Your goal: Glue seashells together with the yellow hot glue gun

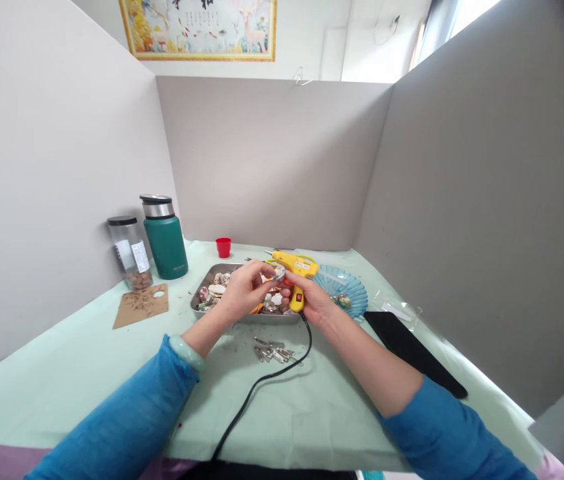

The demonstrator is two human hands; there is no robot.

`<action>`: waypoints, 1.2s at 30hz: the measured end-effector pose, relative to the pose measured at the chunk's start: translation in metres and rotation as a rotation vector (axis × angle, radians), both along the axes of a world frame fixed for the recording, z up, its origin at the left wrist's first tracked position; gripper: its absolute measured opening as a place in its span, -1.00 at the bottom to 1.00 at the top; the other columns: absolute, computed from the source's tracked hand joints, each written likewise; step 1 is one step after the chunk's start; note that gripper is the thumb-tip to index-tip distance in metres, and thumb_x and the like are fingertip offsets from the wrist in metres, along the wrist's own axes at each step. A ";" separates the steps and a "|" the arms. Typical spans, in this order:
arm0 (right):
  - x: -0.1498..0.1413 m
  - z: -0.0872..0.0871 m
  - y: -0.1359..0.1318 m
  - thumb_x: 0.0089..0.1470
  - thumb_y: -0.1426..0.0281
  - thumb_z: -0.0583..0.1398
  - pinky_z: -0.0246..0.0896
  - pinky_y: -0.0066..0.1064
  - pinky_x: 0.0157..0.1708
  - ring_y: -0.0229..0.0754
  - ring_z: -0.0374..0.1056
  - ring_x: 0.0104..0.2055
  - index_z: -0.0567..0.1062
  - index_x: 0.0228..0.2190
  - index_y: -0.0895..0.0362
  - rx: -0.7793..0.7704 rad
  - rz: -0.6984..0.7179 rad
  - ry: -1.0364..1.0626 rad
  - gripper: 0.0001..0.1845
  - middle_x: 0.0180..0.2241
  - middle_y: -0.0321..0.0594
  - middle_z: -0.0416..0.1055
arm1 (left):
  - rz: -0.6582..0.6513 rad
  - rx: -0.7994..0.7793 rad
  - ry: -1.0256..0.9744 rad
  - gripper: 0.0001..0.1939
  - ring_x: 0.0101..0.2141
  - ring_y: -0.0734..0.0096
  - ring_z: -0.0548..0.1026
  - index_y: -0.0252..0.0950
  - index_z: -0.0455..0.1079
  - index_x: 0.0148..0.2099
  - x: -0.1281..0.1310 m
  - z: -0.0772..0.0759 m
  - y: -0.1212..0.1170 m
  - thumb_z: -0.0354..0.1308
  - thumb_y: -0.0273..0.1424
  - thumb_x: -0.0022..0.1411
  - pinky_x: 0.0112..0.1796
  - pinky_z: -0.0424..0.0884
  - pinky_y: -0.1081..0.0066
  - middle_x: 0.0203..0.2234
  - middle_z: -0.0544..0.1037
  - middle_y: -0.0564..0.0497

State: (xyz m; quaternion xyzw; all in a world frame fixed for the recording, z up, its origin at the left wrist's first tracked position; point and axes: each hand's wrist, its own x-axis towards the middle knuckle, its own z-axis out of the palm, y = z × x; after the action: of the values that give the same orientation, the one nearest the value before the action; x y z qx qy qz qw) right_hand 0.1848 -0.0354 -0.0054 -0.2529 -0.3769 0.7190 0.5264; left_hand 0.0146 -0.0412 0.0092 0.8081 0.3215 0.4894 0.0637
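Observation:
My left hand (247, 287) is closed over the tray, its fingertips pinching a small roundish grey-white piece (279, 272), perhaps a shell. A yellow glue gun (300, 265) is in my right hand (316, 303), with fingers around its handle and the nozzle pointing up and left. The right thumb is close to the small piece; whether it touches cannot be made out. Beneath both hands stands a metal tray (249, 319) of shells (218, 287) and stones, partly covered by them. A black cord (257, 383) runs from the handle to the front edge.
Metal clips (273, 351) lie before the tray. To its right are a blue scalloped plate (359, 290), clear plastic packaging (402, 308) and a black strip (415, 353). Leftward stand a green bottle (166, 247), a jar (129, 250), brown card (139, 308) and red cup (223, 247). Grey panels (277, 160) surround the table.

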 end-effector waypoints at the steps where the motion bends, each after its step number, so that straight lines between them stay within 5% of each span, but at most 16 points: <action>1: 0.000 0.000 0.000 -0.19 0.37 0.39 0.25 -0.56 -0.65 -0.37 0.28 -0.63 0.50 -0.37 0.15 0.001 -0.007 -0.001 -0.72 -0.55 -0.32 0.47 | -0.007 0.004 -0.012 -0.93 -0.55 0.56 0.28 -0.29 0.38 -0.27 0.000 0.000 0.000 0.16 -0.41 0.18 -0.45 0.25 0.47 -0.42 0.45 0.04; 4: -0.002 0.001 -0.001 -0.21 0.37 0.40 0.24 -0.55 -0.65 -0.33 0.33 -0.60 0.49 -0.40 0.15 0.011 -0.048 0.003 -0.73 -0.56 -0.33 0.46 | -0.050 -0.044 -0.097 -0.91 -0.52 0.55 0.33 -0.29 0.39 -0.27 -0.001 0.000 0.003 0.17 -0.37 0.18 -0.45 0.29 0.46 -0.36 0.46 -0.01; 12: -0.003 -0.006 0.004 -0.18 0.40 0.39 0.27 -0.57 -0.63 -0.33 0.37 -0.57 0.48 -0.40 0.15 0.040 -0.109 0.071 -0.75 -0.55 -0.33 0.47 | -0.287 -0.503 -0.363 -0.74 -0.49 0.47 0.49 -0.32 0.35 -0.22 0.003 0.000 0.002 0.23 -0.27 0.11 -0.44 0.46 0.41 -0.32 0.53 -0.05; 29: -0.011 -0.007 -0.005 -0.32 0.44 0.43 0.31 -0.54 -0.55 -0.29 0.41 -0.44 0.47 -0.41 0.16 0.213 -0.198 -0.030 -0.65 -0.41 -0.31 0.48 | -0.339 -0.636 -0.545 -0.67 -0.18 0.29 0.50 -0.35 0.43 -0.16 0.006 -0.003 0.002 0.33 -0.33 0.02 -0.15 0.43 0.31 -0.21 0.55 -0.10; 36: -0.009 -0.007 -0.005 -0.26 0.36 0.41 0.30 -0.52 -0.57 -0.31 0.38 -0.47 0.47 -0.43 0.14 0.207 -0.193 -0.024 -0.70 -0.41 -0.30 0.49 | -0.438 -0.720 -0.545 -0.59 -0.28 0.34 0.53 -0.32 0.40 -0.02 0.000 -0.007 0.006 0.29 -0.29 0.08 -0.22 0.46 0.31 -0.13 0.53 -0.13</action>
State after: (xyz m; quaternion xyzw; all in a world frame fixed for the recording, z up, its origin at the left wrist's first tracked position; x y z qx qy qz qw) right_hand 0.1753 -0.0402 -0.0120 -0.2411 -0.4293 0.6194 0.6115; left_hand 0.0150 -0.0356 0.0019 0.6262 0.2647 0.5157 0.5214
